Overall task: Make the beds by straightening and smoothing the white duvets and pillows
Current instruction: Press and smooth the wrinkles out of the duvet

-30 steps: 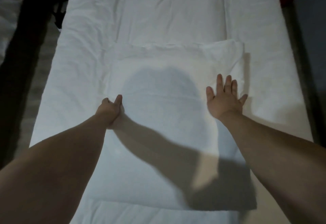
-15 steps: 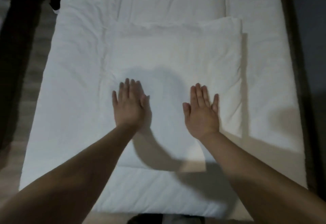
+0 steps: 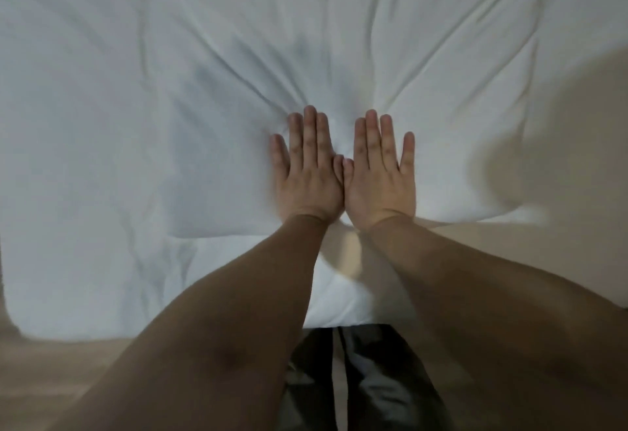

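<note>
Side by side, thumbs touching, a left hand (image 3: 307, 172) and right hand (image 3: 380, 179) press flat, straight fingers gripping nothing, on the white duvet (image 3: 339, 40) lying on the bed (image 3: 102, 277) — creases fanning from the fingertips suggest smoothing is only partway done.

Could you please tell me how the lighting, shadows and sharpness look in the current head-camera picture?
Head view: dim, cool light on the white bedding, warmer beige at right; a broad soft shadow falls right of the hands; the left hand and right hand are fairly sharp, but the bed's near-left corner smears with motion blur.
</note>
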